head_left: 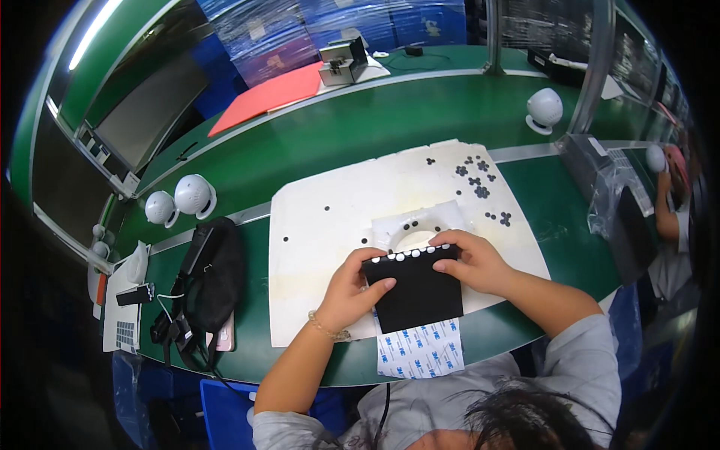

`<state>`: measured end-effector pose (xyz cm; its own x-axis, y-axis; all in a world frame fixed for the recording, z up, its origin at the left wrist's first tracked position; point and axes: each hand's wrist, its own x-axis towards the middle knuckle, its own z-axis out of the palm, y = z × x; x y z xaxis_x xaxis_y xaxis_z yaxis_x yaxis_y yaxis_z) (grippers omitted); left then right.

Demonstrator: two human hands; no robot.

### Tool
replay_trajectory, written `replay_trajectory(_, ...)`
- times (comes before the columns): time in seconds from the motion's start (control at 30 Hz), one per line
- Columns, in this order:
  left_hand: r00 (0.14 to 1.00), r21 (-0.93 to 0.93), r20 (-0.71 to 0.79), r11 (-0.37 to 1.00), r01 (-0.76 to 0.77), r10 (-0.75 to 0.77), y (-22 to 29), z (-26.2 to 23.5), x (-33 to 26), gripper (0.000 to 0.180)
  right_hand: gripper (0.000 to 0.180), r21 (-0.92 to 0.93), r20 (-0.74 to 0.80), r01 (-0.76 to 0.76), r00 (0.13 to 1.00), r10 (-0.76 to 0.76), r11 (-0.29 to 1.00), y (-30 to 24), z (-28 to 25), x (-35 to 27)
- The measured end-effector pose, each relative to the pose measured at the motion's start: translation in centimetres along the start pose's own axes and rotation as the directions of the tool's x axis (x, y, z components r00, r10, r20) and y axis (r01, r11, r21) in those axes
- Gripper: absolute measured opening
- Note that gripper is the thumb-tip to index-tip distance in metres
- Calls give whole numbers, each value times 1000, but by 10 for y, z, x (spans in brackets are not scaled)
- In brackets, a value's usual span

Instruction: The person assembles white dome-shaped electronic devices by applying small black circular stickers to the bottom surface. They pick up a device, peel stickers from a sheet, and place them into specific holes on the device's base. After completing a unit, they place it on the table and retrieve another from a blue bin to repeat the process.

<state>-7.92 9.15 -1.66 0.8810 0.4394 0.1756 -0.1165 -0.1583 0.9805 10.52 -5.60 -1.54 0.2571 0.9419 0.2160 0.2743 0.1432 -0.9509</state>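
Note:
Both my hands grip a black foam-like sheet [420, 294], held tilted over the near part of a white board [315, 277]. Along its far edge runs a row of white round dots. My left hand [354, 288] pinches the left side, its thumb flat on the black face. On the right side, my right hand [475, 262] does the same near the top corner. Below the sheet hangs a white backing paper [420, 351] with blue print. Just beyond my fingers lies a white ring-shaped piece [405, 236] on clear plastic, with small black discs [415, 223] on it.
Several black discs [481, 192] cluster at the board's far right. White round devices [193, 195] stand left, another [544, 109] far right. A black bag [214, 270] lies to the left. Past a grey box [589, 157], another person's arm [664, 210] shows at right.

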Motion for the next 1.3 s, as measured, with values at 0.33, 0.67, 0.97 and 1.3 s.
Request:
replay_trajectory(0.33,974,212,-36,954,-213,225,-5,1,-11,18,17,-14,50,46,998,-45,999,2,-6,0)
replay_trajectory(0.67,986,-135,65,978,162,-154,0,6,-14,26,19,23,49,-14,999,13,1000,-3,2,-1)
replay_trajectory(0.97,982,-117,93,978,174,-164,8,-12,-15,26,23,31,83,-23,996,21,999,-14,4,4)
replay_trajectory(1.3,966,-160,63,953,256,-249,10,-7,-17,25,22,-8,57,-73,996,73,997,-13,6,3)
